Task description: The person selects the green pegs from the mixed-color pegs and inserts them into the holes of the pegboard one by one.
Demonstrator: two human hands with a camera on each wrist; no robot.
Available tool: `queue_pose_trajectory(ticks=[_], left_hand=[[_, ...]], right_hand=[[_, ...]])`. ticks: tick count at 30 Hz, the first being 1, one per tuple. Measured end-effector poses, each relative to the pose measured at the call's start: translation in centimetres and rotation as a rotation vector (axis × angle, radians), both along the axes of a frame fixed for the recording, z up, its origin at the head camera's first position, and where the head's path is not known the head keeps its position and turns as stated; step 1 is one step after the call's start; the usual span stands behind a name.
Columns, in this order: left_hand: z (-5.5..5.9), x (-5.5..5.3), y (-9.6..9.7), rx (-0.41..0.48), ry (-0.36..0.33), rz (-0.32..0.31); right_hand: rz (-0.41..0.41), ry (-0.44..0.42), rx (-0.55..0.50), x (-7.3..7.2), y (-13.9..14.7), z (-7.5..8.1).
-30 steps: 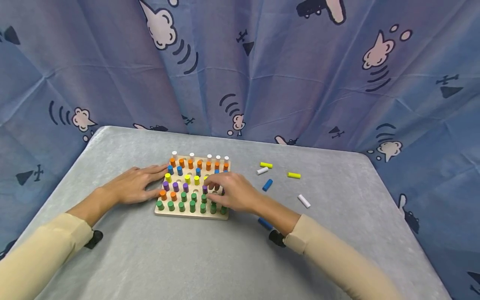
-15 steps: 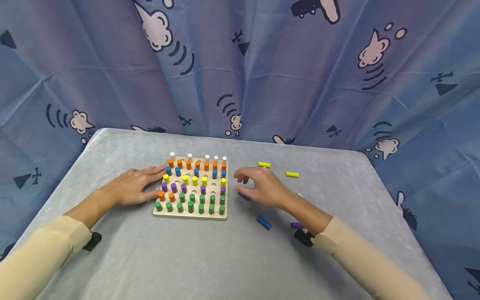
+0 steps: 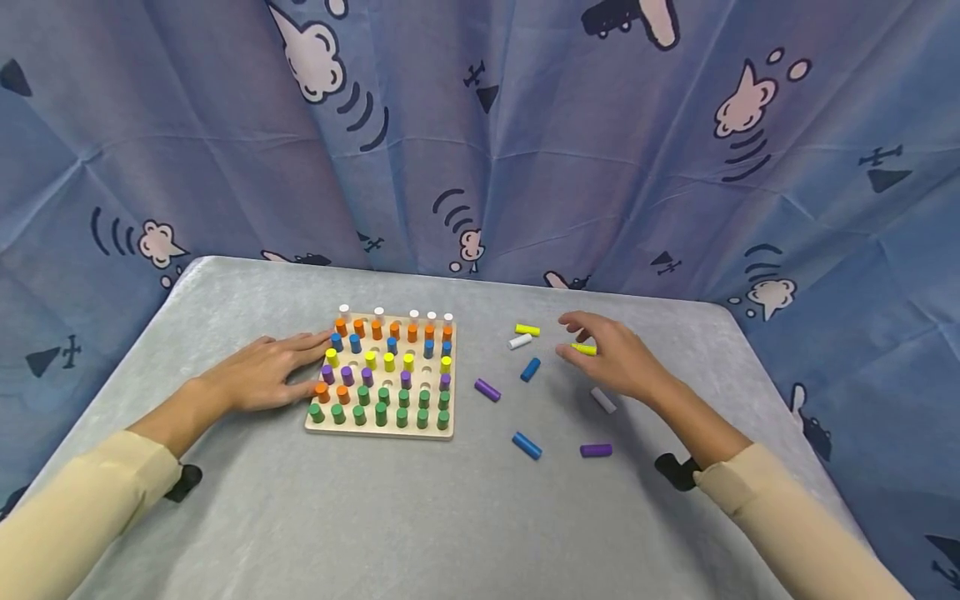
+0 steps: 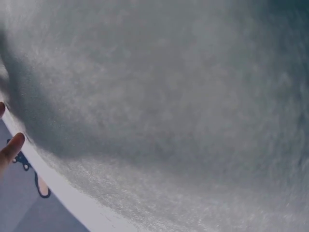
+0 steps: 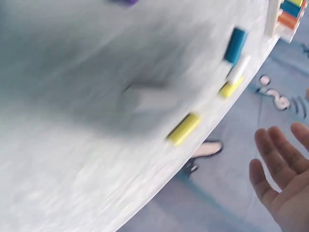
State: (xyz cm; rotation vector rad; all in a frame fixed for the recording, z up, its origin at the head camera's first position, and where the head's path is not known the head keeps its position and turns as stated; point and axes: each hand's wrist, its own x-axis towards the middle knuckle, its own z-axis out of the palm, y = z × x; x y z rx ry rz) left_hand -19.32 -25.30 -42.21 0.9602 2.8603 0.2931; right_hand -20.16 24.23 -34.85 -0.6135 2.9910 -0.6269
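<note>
A wooden pegboard lies left of the table's middle, with rows of green, orange, purple, yellow, blue and white pegs upright in it and some bare holes. My left hand rests at its left edge, fingers extended; the left wrist view catches only fingertips. Off to the right, my right hand hovers over a loose yellow peg, thumb and fingers parted around it in the head view. The right wrist view shows that hand with nothing in its fingers. A white peg lies below the palm.
Loose pegs lie between board and right hand: yellow, white, blue and purple. Nearer me are another blue peg and purple peg. A patterned blue curtain hangs behind the grey-covered table.
My right hand has moved off the board and rightward across the table to the yellow peg. A purple peg now stands clear of it in view. My left hand stays at the board.
</note>
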Motion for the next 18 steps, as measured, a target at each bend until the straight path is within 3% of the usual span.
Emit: queue_pose_trajectory(ticks=[5,12,18], left_hand=[[0.3,0.1,0.1,-0.017,-0.009,-0.002],[0.8,0.2,0.0,-0.054,0.019,-0.006],[1.1,0.2,-0.7,-0.090,0.047,-0.007]], right_hand=[[-0.064,0.031,0.071,0.2,3.2,0.1],[-0.175,0.207,0.115,0.2,6.6,0.1],[-0.270,0.222,0.162,-0.3,8.3,0.1]])
